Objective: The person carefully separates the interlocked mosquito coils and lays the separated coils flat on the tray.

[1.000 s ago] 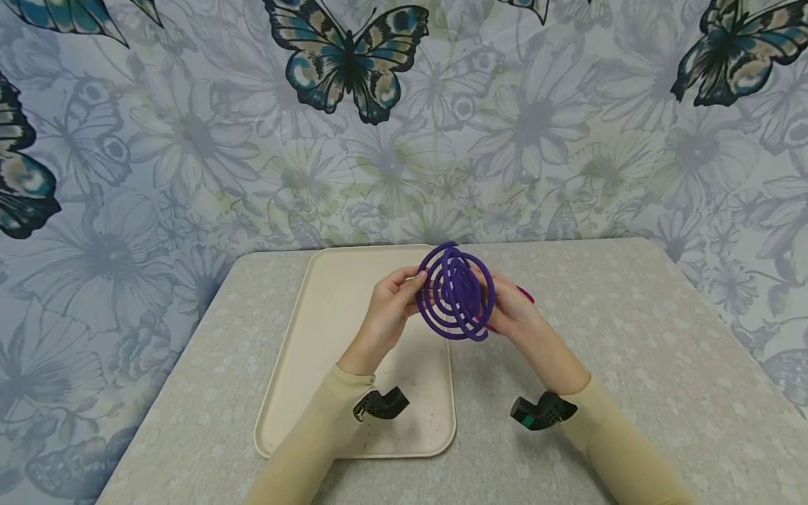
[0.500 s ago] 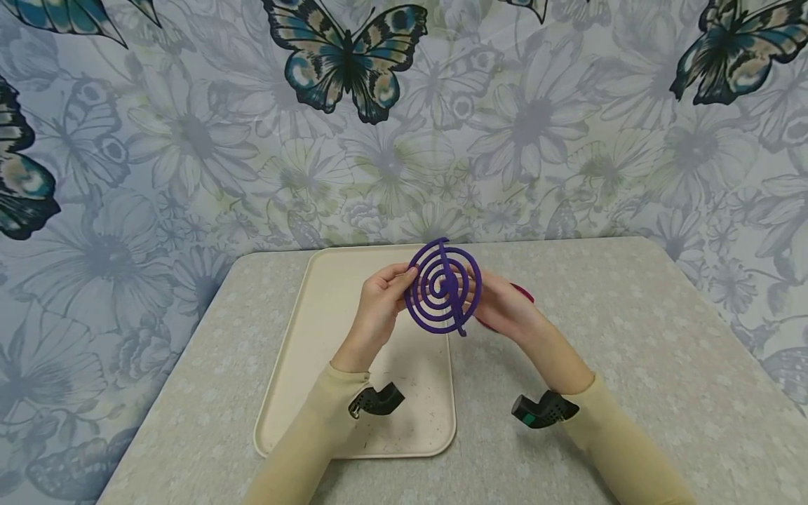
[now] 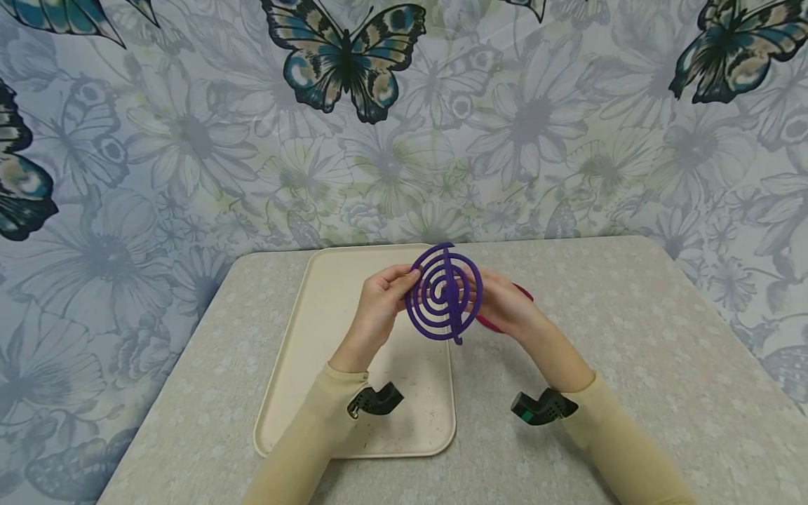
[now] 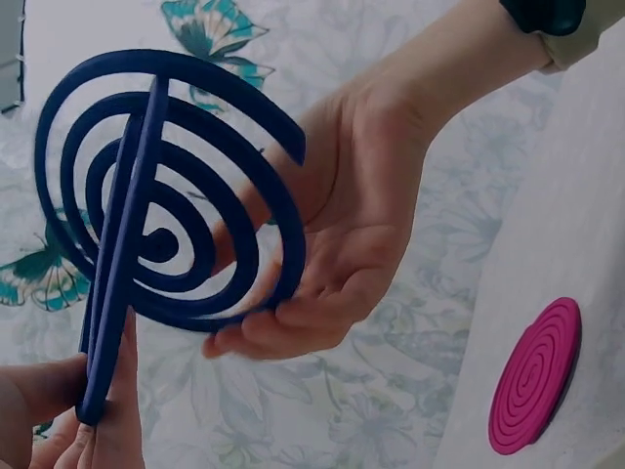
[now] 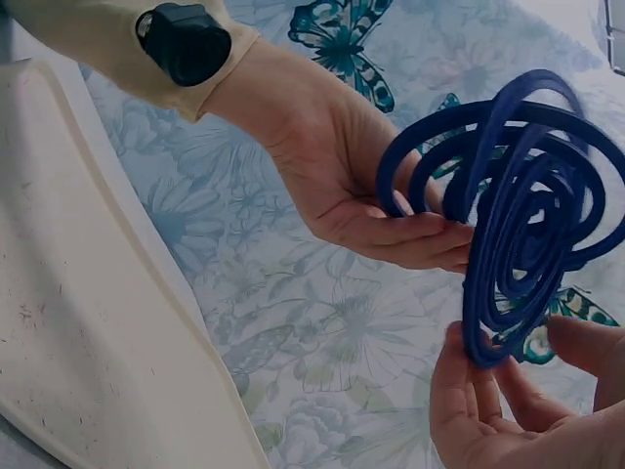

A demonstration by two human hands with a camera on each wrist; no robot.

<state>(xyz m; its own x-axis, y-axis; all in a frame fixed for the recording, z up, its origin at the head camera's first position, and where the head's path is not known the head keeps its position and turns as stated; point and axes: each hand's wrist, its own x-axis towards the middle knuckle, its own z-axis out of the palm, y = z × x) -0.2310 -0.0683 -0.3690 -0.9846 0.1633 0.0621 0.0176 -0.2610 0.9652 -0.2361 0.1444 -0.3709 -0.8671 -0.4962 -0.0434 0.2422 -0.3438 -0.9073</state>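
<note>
Two interlocked purple mosquito coils (image 3: 451,294) hang in the air between the hands, set at an angle to each other. My left hand (image 3: 379,308) pinches one coil at its rim, thumb against fingers; in the left wrist view this coil (image 4: 122,254) stands edge-on. The other coil (image 4: 161,244) shows its open spiral there. My right hand (image 3: 505,305) holds that second coil near its outer rim, its fingers curled below; the right wrist view shows the windings (image 5: 532,234) crossing. Behind the right hand, a pink coil (image 4: 535,376) lies flat on the table, mostly hidden in the head view.
A cream tray (image 3: 297,393) with small dark crumbs lies under the left arm. The table (image 3: 644,351) has a pale patterned surface and meets a wall (image 3: 536,161) printed with flowers and butterflies. Black cameras (image 3: 375,400) sit on both wrists.
The coils have turned and shifted slightly left; their tangled overlap has become one spiral facing the head view and one nearly edge-on. Both hands keep their hold, and more of the pink coil shows.
</note>
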